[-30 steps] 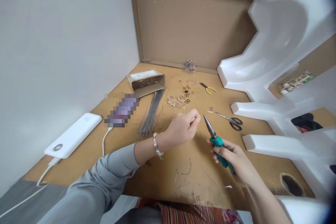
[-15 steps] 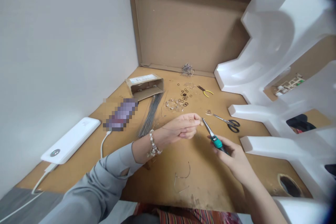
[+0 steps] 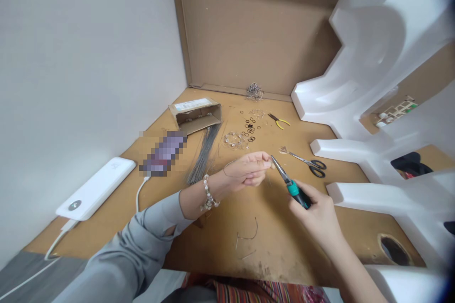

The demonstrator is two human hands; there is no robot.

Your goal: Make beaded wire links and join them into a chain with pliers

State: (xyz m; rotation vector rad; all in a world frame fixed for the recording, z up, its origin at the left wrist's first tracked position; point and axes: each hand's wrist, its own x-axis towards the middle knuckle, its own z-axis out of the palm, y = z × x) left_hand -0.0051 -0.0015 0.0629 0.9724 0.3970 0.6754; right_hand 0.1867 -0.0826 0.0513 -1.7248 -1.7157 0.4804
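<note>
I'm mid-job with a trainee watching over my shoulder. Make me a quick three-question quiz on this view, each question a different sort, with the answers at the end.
1. Short answer: which tool does the right hand hold?
2. True or false: the yellow-handled pliers lie nearer to the camera than the scissors.
3. Fill in the missing word: the beaded bracelet goes around the ____ wrist.

Key
1. The green-handled pliers.
2. False: the scissors are nearer; the yellow-handled pliers lie farther back on the table.
3. Left.
</note>
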